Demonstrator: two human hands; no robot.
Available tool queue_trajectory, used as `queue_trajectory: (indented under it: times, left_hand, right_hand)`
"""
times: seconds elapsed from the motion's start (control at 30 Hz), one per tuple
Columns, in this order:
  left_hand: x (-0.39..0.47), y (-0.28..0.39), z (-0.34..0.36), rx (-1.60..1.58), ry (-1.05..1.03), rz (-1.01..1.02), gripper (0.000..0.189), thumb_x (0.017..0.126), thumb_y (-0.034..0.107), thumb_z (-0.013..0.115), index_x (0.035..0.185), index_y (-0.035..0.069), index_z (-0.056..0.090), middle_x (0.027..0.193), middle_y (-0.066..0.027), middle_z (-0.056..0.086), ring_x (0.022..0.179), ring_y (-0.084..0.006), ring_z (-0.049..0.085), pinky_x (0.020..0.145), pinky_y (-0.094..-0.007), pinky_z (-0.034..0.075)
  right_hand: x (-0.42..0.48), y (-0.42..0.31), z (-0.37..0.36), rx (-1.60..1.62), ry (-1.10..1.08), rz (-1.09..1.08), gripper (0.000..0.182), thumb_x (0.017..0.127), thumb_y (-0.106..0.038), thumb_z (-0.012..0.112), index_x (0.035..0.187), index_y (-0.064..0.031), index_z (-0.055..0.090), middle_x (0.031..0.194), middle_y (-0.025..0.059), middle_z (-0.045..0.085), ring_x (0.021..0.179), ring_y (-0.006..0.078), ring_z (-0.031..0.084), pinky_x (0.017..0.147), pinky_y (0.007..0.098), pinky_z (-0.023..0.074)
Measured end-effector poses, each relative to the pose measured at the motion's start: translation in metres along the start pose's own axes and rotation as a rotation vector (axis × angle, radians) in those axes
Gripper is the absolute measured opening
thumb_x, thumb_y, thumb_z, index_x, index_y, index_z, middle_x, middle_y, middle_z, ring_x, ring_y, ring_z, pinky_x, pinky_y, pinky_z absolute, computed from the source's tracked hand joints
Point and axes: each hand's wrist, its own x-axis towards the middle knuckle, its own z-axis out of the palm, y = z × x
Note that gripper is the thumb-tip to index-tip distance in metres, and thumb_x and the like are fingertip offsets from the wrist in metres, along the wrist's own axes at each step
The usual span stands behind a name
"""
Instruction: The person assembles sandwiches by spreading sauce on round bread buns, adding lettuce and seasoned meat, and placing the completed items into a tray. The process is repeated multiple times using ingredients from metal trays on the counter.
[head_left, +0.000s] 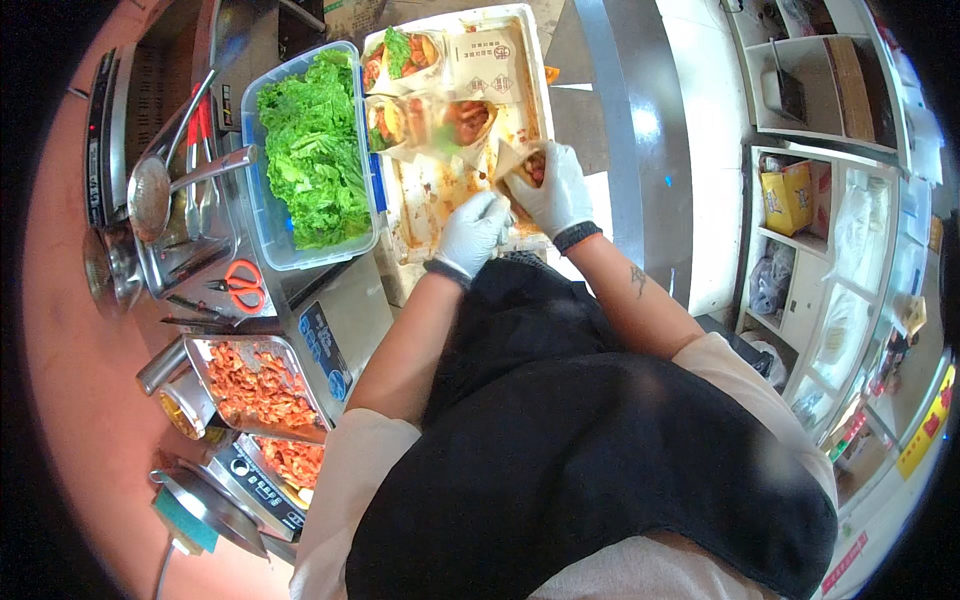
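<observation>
My right hand (559, 191), in a white glove, grips a paper pouch (511, 159) with browned food showing in its mouth. Just left of it is my left hand (472, 232), also gloved, its fingers curled together; whether they pinch anything is hidden. Both hands are over the near end of a stained white tray (427, 202). Farther up the tray sit several filled paper pouches (466, 124), some with lettuce on top. Beside them lies a flat printed paper bag (487, 67). A clear plastic tub of lettuce (311, 150) adjoins the tray's left side.
Left of the tub are a metal ladle (150, 196), red-handled tongs (196, 150) and orange-handled scissors (244, 286). Closer to me stands a metal tray of reddish chopped food (259, 386), near an appliance with a control panel (262, 487). White shelves (795, 270) line the right side.
</observation>
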Motion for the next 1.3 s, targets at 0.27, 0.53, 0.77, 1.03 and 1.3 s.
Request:
queue_trajectory:
  times: [0.27,0.53,0.77,1.03,1.3]
  left_hand:
    - [-0.019,0.005,-0.025,-0.011,0.047,0.084,0.020,0.104,0.020,0.056,0.092,0.005,0.061,0.073,-0.0007,0.061,0.059,-0.0068,0.051,0.054,-0.0230,0.042]
    - [-0.034,-0.014,-0.037,-0.005,0.138,0.023,0.016,0.103,0.019,0.057,0.095,0.006,0.063,0.074,-0.0006,0.062,0.059,-0.0062,0.051,0.054,-0.0237,0.044]
    - [-0.039,-0.014,-0.043,0.051,0.141,0.048,0.017,0.103,0.020,0.058,0.099,0.006,0.064,0.077,-0.0014,0.065,0.059,-0.0065,0.054,0.055,-0.0231,0.045]
    - [-0.048,-0.002,-0.054,0.052,0.164,0.090,0.016,0.103,0.020,0.057,0.103,0.005,0.064,0.080,-0.0018,0.066,0.062,-0.0070,0.055,0.057,-0.0237,0.047]
    - [-0.060,0.003,-0.055,-0.034,0.154,0.042,0.015,0.105,0.015,0.053,0.106,0.004,0.063,0.083,-0.0015,0.063,0.063,-0.0070,0.054,0.058,-0.0227,0.047]
  right_hand:
    - [0.079,-0.004,0.024,-0.235,0.024,0.216,0.062,0.077,-0.044,0.082,0.117,-0.0056,0.056,0.111,0.0234,0.058,0.101,0.0407,0.061,0.084,0.0483,0.0535]
    - [0.065,0.007,0.054,-0.181,0.069,-0.127,0.079,0.074,-0.015,0.084,0.142,-0.0038,0.044,0.124,0.0250,0.049,0.117,0.0408,0.049,0.102,0.0456,0.0452]
    - [0.075,0.023,0.079,-0.111,0.188,-0.160,0.071,0.072,-0.009,0.082,0.135,-0.0022,0.050,0.120,0.0247,0.055,0.114,0.0417,0.052,0.100,0.0473,0.0455]
    - [0.077,0.029,0.062,0.033,-0.018,0.289,0.069,0.080,-0.023,0.075,0.140,-0.0005,0.050,0.125,0.0271,0.061,0.118,0.0397,0.059,0.102,0.0420,0.0484]
    - [0.075,0.065,0.075,0.378,0.045,0.349,0.054,0.086,-0.012,0.065,0.135,0.0058,0.055,0.122,0.0243,0.066,0.114,0.0331,0.065,0.099,0.0374,0.0503]
